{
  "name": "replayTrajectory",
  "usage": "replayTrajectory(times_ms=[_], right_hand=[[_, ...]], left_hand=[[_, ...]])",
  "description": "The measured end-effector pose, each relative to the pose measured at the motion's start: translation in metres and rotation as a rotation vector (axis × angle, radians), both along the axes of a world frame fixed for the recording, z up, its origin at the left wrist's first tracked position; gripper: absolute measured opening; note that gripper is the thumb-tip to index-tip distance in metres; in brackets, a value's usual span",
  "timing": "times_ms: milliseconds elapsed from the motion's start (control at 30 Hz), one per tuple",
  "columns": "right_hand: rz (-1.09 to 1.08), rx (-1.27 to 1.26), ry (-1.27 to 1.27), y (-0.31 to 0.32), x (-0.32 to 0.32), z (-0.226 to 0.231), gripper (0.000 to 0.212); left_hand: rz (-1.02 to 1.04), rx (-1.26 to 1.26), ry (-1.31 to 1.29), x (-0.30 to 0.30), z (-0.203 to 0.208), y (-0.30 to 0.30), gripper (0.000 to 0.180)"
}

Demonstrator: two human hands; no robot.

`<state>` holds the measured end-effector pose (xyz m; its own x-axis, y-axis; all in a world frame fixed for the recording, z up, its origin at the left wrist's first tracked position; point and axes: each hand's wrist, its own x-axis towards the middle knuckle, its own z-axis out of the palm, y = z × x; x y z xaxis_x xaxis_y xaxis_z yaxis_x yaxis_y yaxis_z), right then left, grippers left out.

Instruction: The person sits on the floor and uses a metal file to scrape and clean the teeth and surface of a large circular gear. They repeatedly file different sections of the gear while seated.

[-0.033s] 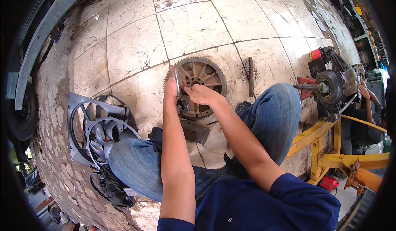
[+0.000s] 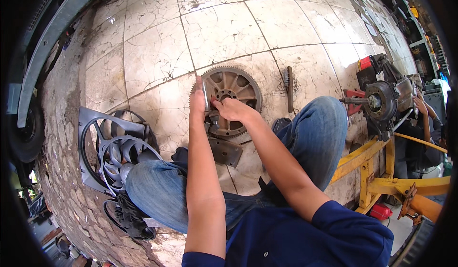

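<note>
A toothed flywheel point(image 2: 244, 93), brown and dusty, lies flat on the tiles between my knees. Over its left side my left hand point(image 2: 197, 103) grips a thin piece with a shiny metal edge point(image 2: 206, 94), held edge-on, fingers stretched along it. My right hand point(image 2: 231, 109) reaches in from the right, fingers curled against that piece's inner side; what they pinch, if anything, is hidden. A small dark part point(image 2: 213, 120) shows just below the hands; I cannot tell whether it is joined to the held piece.
Right of the flywheel lies a wire brush point(image 2: 289, 89); a dark metal plate point(image 2: 225, 152) is nearer me. Grey fan shrouds point(image 2: 90, 147) lie at left. At right, a yellow stand point(image 2: 366, 181) is beside a greasy mechanical assembly point(image 2: 381, 100), with another person's hand point(image 2: 421, 105) near it.
</note>
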<state>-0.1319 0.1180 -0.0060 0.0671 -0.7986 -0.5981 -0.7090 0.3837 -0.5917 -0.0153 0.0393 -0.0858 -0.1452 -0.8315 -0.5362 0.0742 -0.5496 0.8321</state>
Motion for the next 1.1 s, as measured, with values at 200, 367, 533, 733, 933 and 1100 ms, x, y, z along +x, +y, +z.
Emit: replayTrajectory(times_ms=[200,367,533,733,933,1100], right_hand=[[0.103,-0.158,0.006,0.0,0.006,0.0,0.055],[-0.097,-0.028,0.065,-0.003,0.008,0.008,0.051],[-0.026,-0.103,0.029,-0.003,0.009,-0.003,0.049],[-0.023,-0.021,-0.005,-0.007,0.011,0.022,0.046],[-0.037,-0.04,0.021,-0.003,0.015,0.026,0.046],[-0.092,-0.016,0.016,-0.005,0.012,0.011,0.048]], left_hand=[[-0.024,0.002,0.0,0.002,0.003,-0.003,0.061],[-0.036,0.026,-0.001,-0.003,0.013,-0.005,0.061],[0.003,-0.009,-0.012,-0.004,0.004,-0.008,0.057],[-0.079,0.079,-0.025,0.003,0.026,-0.002,0.065],[-0.06,0.048,-0.1,0.004,0.02,-0.005,0.076],[-0.079,0.091,-0.058,0.003,0.032,-0.002,0.077]])
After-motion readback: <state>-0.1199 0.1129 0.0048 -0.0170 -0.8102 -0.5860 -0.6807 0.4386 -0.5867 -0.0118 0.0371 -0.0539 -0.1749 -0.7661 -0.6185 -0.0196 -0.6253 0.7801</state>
